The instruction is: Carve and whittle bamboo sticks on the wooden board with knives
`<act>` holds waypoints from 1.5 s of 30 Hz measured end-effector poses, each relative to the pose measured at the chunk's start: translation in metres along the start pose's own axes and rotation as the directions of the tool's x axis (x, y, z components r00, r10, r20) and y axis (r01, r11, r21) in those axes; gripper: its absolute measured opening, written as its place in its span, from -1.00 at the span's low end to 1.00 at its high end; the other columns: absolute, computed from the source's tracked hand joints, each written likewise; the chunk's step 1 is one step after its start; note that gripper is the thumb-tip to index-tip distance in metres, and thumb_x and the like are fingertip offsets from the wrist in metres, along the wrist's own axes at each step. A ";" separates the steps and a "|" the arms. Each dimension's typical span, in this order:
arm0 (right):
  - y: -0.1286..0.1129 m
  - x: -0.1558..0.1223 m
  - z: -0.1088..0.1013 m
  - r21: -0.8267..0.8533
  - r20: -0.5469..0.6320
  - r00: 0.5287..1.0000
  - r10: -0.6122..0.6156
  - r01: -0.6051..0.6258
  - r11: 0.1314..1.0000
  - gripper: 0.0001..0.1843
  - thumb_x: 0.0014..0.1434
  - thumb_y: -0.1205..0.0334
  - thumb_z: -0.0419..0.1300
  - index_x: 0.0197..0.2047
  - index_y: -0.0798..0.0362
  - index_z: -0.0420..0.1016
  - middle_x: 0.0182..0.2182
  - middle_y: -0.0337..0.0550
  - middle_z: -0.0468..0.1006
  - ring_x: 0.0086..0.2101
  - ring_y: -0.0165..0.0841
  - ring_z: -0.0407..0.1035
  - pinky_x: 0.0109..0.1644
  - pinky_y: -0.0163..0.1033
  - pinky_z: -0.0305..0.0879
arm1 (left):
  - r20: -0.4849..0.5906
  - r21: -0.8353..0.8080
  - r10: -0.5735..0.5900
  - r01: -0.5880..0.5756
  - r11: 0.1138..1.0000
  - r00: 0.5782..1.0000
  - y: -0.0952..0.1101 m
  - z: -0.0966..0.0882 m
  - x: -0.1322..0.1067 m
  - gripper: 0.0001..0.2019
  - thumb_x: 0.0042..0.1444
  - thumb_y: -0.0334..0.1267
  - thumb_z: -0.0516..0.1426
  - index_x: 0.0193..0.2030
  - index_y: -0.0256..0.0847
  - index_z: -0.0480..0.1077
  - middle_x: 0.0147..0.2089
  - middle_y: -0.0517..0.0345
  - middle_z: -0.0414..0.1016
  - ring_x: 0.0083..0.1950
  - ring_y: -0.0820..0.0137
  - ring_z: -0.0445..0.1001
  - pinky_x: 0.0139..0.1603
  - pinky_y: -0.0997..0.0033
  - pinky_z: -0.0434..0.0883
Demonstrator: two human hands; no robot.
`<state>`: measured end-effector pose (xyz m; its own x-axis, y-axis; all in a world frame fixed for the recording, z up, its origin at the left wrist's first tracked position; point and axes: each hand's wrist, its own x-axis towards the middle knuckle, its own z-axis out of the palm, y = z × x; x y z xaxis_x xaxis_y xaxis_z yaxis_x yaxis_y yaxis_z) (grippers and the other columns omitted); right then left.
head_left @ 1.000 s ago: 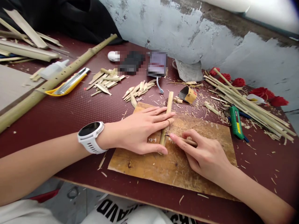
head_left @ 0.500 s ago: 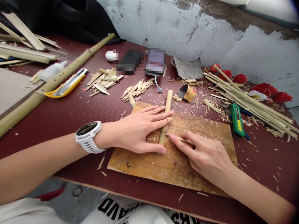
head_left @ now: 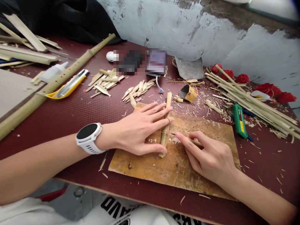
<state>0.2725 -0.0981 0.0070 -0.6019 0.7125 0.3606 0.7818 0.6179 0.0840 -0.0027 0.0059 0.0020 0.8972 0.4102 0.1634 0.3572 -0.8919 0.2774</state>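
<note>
My left hand [head_left: 142, 129] lies palm down with its fingers spread, pressing a short bamboo piece [head_left: 165, 137] against a worn wooden board [head_left: 145, 167]. The bamboo runs lengthwise away from me, its near end below my thumb and its far end past my fingers. My right hand [head_left: 208, 153] is closed around a slim tool with a wooden handle [head_left: 196, 142], index finger stretched along it. Its thin dark tip points left, a little to the right of the bamboo and apart from it. Most of the handle is hidden in my hand.
A long bamboo flute [head_left: 67, 73] and a yellow utility knife [head_left: 69, 86] lie on the left. Bamboo slivers [head_left: 140, 89] sit behind the board. To the right are curled sandpaper [head_left: 188, 93], a green cutter [head_left: 239, 121], bamboo strips [head_left: 248, 97], red flowers [head_left: 267, 89] and shavings.
My right hand has drawn the tool slightly right, away from the bamboo. The bamboo has shifted a little toward me under my left hand, whose fingers have spread wider.
</note>
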 end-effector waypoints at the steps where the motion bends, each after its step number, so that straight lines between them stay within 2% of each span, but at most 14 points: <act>1: 0.000 0.000 0.000 -0.005 -0.010 1.000 0.000 0.000 1.000 -0.52 0.36 0.39 0.25 0.31 -0.03 0.51 -0.18 -0.18 0.58 -0.34 -0.46 0.43 -0.25 -0.30 0.22 | 0.002 0.008 0.014 -0.014 1.000 1.000 -0.001 -0.002 -0.001 -0.20 0.35 0.28 0.07 0.51 -0.26 0.18 0.62 -0.25 -0.04 0.65 -0.09 -0.08 0.63 -0.22 -0.07; 5: -0.001 -0.002 -0.001 -0.008 -0.060 0.998 0.012 -0.013 1.000 -0.52 0.34 0.39 0.28 0.30 -0.01 0.52 -0.18 -0.17 0.58 -0.34 -0.48 0.44 -0.24 -0.31 0.23 | -0.029 0.063 0.043 -0.041 0.997 0.999 -0.004 -0.007 -0.002 -0.46 0.41 0.10 0.09 0.37 -0.14 0.38 0.54 -0.17 0.20 0.59 -0.06 0.12 0.61 -0.29 -0.08; 9: -0.002 -0.005 -0.003 -0.032 -0.100 0.994 0.041 -0.044 0.998 -0.44 0.30 0.45 0.27 0.34 0.00 0.48 -0.14 -0.14 0.59 -0.33 -0.47 0.46 -0.23 -0.32 0.28 | -0.110 0.126 0.063 -0.049 0.991 0.992 -0.005 -0.011 -0.001 -0.66 0.44 -0.01 0.11 0.15 -0.14 0.53 0.28 -0.13 0.50 0.41 0.07 0.40 0.60 -0.28 -0.05; 13: -0.005 -0.004 -0.005 -0.015 -0.144 0.985 0.093 -0.096 0.995 -0.39 0.28 0.56 0.19 0.37 0.05 0.42 -0.09 -0.08 0.59 -0.31 -0.44 0.49 -0.22 -0.30 0.35 | -0.156 0.167 0.055 -0.029 0.986 0.986 0.000 -0.014 0.000 -0.73 0.44 -0.06 0.12 -0.08 -0.15 0.58 -0.02 -0.01 0.59 0.04 0.21 0.56 0.41 -0.14 0.27; 16: -0.006 -0.001 -0.005 0.051 -0.187 0.971 0.149 -0.141 0.989 -0.42 0.29 0.57 0.21 0.35 0.13 0.39 -0.05 0.00 0.60 -0.19 -0.35 0.55 -0.14 -0.28 0.43 | -0.156 0.190 0.037 -0.007 0.982 0.987 0.005 -0.015 0.000 -0.70 0.45 -0.07 0.12 -0.18 -0.18 0.57 -0.12 -0.01 0.57 -0.06 0.20 0.53 0.17 0.02 0.41; 19: -0.006 0.001 -0.003 0.110 -0.253 0.950 0.182 -0.158 0.981 -0.45 0.29 0.55 0.26 0.32 0.18 0.38 -0.05 0.05 0.61 -0.08 -0.28 0.55 -0.02 -0.25 0.48 | -0.144 0.194 0.021 0.008 0.981 0.989 0.008 -0.013 -0.002 -0.68 0.47 -0.08 0.08 -0.17 -0.20 0.58 -0.16 -0.01 0.56 -0.07 0.20 0.53 0.07 0.11 0.41; 22: -0.005 0.001 -0.001 0.127 -0.238 0.955 0.179 -0.152 0.980 -0.50 0.30 0.53 0.26 0.28 0.16 0.41 -0.04 0.05 0.62 -0.09 -0.29 0.55 -0.02 -0.25 0.46 | -0.129 0.190 0.039 -0.014 0.982 0.991 0.009 -0.011 -0.003 -0.64 0.48 -0.05 0.05 -0.16 -0.20 0.57 -0.22 0.03 0.53 -0.17 0.24 0.51 -0.04 0.17 0.41; 25: -0.005 -0.001 0.001 0.108 -0.190 0.969 0.159 -0.141 0.984 -0.49 0.33 0.50 0.26 0.32 0.13 0.39 -0.13 -0.08 0.66 -0.28 -0.41 0.53 -0.21 -0.32 0.37 | -0.105 0.169 0.038 -0.020 0.985 0.994 0.009 -0.010 -0.004 -0.62 0.46 0.02 0.07 -0.15 -0.21 0.56 -0.27 0.07 0.51 -0.29 0.28 0.49 -0.22 0.26 0.37; 27: -0.005 -0.002 0.001 0.077 -0.180 0.972 0.150 -0.139 0.987 -0.47 0.35 0.46 0.26 0.35 0.09 0.37 -0.24 -0.20 0.66 -0.43 -0.48 0.43 -0.34 -0.32 0.25 | -0.105 0.138 0.014 0.001 0.990 0.994 0.011 -0.011 -0.005 -0.60 0.44 0.08 0.08 -0.15 -0.21 0.55 -0.32 0.10 0.51 -0.36 0.30 0.48 -0.34 0.31 0.31; 30: -0.006 -0.003 0.000 0.068 -0.141 0.979 0.150 -0.141 0.988 -0.45 0.37 0.45 0.20 0.38 0.03 0.35 -0.30 -0.26 0.63 -0.49 -0.51 0.35 -0.38 -0.31 0.18 | -0.111 0.084 0.005 0.004 0.996 0.994 0.013 -0.011 -0.007 -0.63 0.46 0.03 0.06 -0.08 -0.21 0.54 -0.41 0.15 0.51 -0.44 0.32 0.48 -0.44 0.33 0.24; 35: -0.006 -0.005 -0.002 0.088 -0.051 0.988 0.144 -0.139 0.986 -0.43 0.41 0.41 0.14 0.44 -0.01 0.32 -0.33 -0.28 0.57 -0.48 -0.49 0.32 -0.39 -0.29 0.15 | -0.100 -0.018 0.003 -0.005 1.000 0.995 0.015 -0.006 -0.007 -0.66 0.51 -0.09 0.00 0.15 -0.25 0.46 -0.40 0.16 0.56 -0.44 0.31 0.54 -0.44 0.33 0.30; 40: -0.007 -0.003 -0.002 0.078 -0.056 0.986 0.159 -0.155 0.985 -0.49 0.39 0.33 0.20 0.38 -0.04 0.43 -0.35 -0.29 0.59 -0.46 -0.48 0.36 -0.34 -0.26 0.18 | -0.086 -0.123 -0.035 0.024 0.992 0.996 0.015 -0.004 -0.007 -0.65 0.52 -0.10 0.00 0.25 -0.27 0.36 -0.37 0.15 0.58 -0.42 0.34 0.56 -0.39 0.37 0.38; 42: -0.008 -0.003 -0.003 0.067 -0.051 0.985 0.167 -0.164 0.984 -0.51 0.38 0.33 0.21 0.35 -0.03 0.46 -0.36 -0.29 0.59 -0.46 -0.47 0.36 -0.33 -0.25 0.18 | -0.084 -0.123 0.002 -0.012 0.992 0.996 0.015 -0.005 -0.006 -0.68 0.51 -0.11 0.03 0.21 -0.26 0.38 -0.36 0.16 0.57 -0.41 0.34 0.54 -0.38 0.36 0.38; 45: -0.008 -0.003 -0.003 0.049 -0.035 0.983 0.178 -0.176 0.983 -0.53 0.38 0.31 0.22 0.33 -0.05 0.49 -0.36 -0.31 0.58 -0.46 -0.46 0.36 -0.33 -0.24 0.18 | -0.062 -0.062 0.144 -0.148 0.987 0.988 0.013 -0.008 -0.005 -0.80 0.47 -0.26 0.04 0.08 -0.21 0.46 -0.32 0.14 0.53 -0.35 0.33 0.49 -0.37 0.35 0.34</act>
<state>0.2687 -0.1061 0.0077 -0.4472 0.7990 0.4021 0.8665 0.4985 -0.0268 -0.0047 -0.0060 0.0127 0.9215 0.2883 0.2603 0.2038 -0.9293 0.3079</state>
